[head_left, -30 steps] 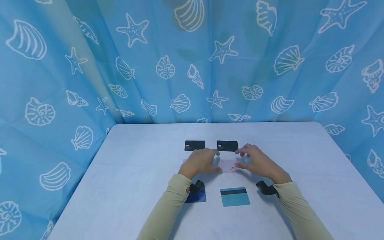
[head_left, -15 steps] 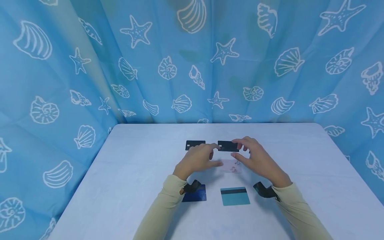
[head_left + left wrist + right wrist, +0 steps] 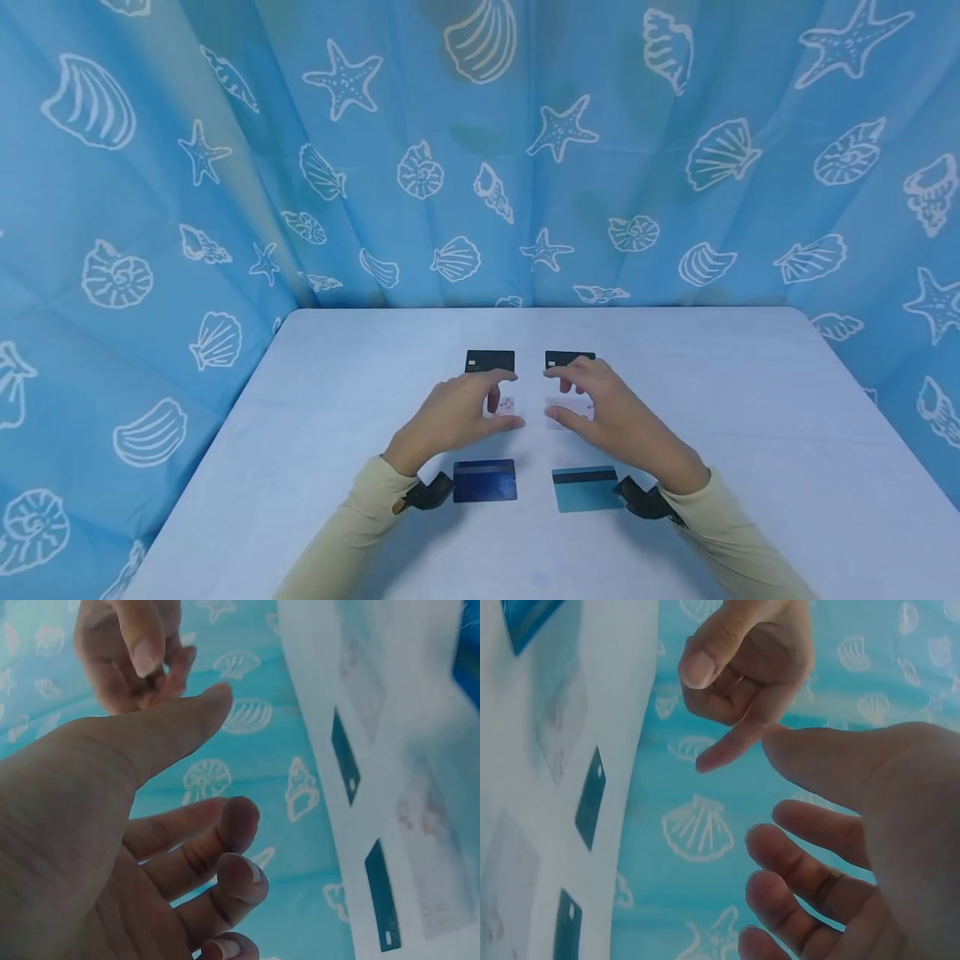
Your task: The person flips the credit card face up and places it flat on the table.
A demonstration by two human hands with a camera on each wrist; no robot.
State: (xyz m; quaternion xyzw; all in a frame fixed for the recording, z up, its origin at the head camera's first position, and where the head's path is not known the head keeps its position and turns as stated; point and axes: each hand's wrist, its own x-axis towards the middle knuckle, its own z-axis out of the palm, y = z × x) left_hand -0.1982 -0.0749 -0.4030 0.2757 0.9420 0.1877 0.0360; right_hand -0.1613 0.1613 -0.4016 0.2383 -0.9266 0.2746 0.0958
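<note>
My left hand hovers over the left side of the card rows, thumb and fingers bent apart with nothing between them. Beneath it lies a pale pink printed card, partly covered by the hand. My right hand hangs above a second pink card, likewise holding nothing. Behind the hands are two black cards, the left one and the right one, both partly hidden by fingers. Nearer the front lie a dark blue card and a teal card with a black stripe.
A white table carries the cards. Blue curtain with white shell and starfish prints stands behind it and along the sides. Black wrist cameras are strapped at both sleeves, close to the front cards.
My left hand has moved left, uncovering the blue card and part of the left pink card. My right hand shifted slightly left, over the right black and pink cards.
</note>
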